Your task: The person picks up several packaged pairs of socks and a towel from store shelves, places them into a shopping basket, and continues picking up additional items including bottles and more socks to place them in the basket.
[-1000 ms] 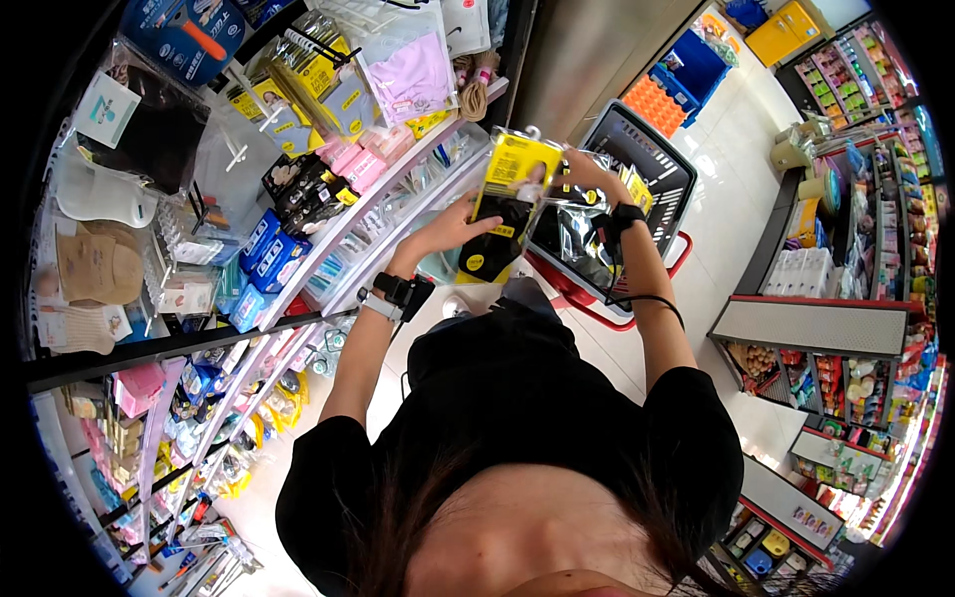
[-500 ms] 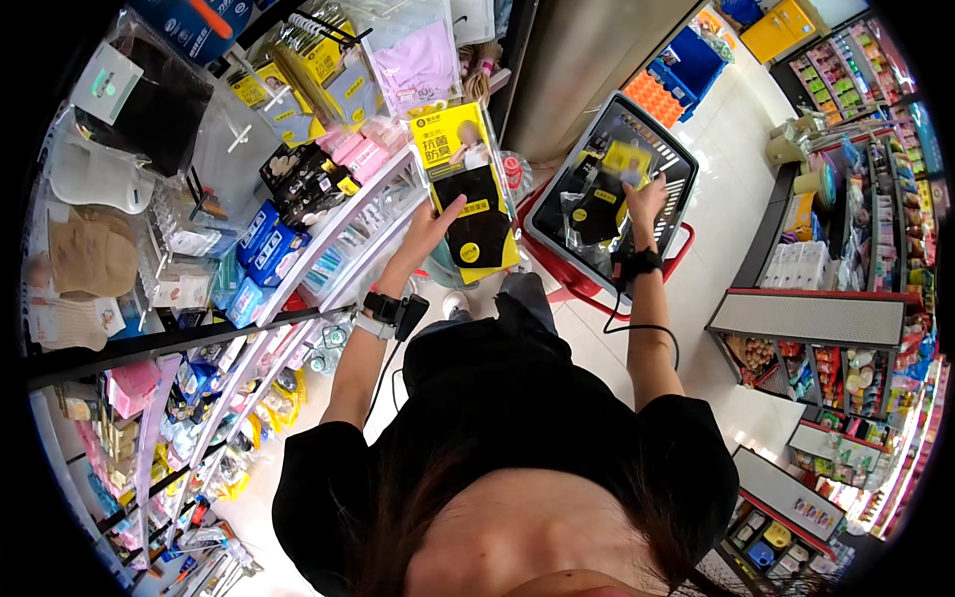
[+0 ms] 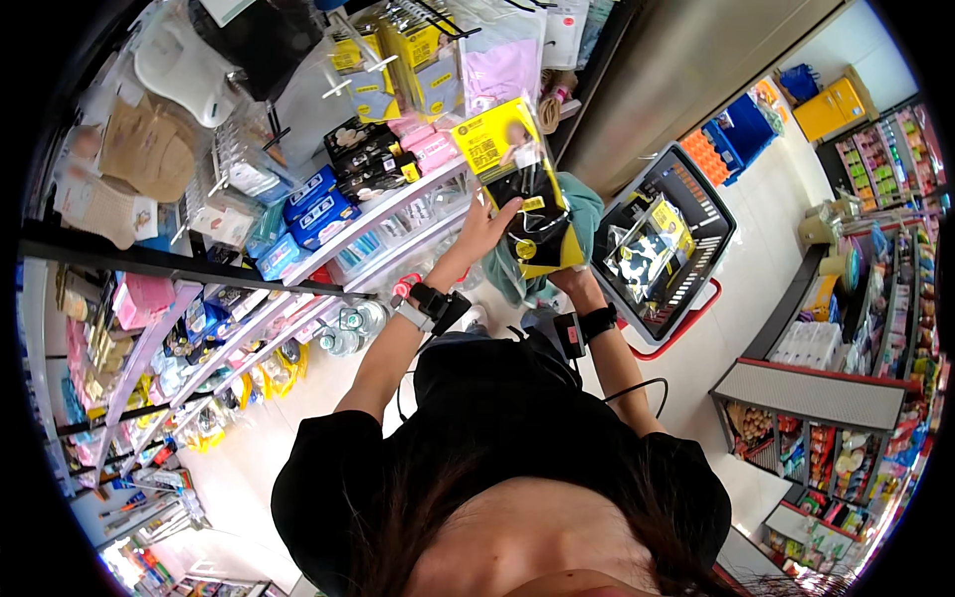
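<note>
The left hand point(image 3: 485, 229) pinches a yellow-and-black packet point(image 3: 534, 187) by its left edge, thumb across the front. The right hand point(image 3: 577, 285) is at the packet's lower right corner, fingers mostly hidden; whether it grips cannot be told. Just right of both hands, the basket point(image 3: 708, 179) holds more packaging point(image 3: 649, 257).

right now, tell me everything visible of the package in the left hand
The package is flat, seemingly clear plastic: yellow card picturing a person above, black contents and yellow labels below. It tilts leftward at the top, left of the shopping basket. The left hand grips its left edge, thumb in front; whether the right hand touches its lower end is unclear.
</note>
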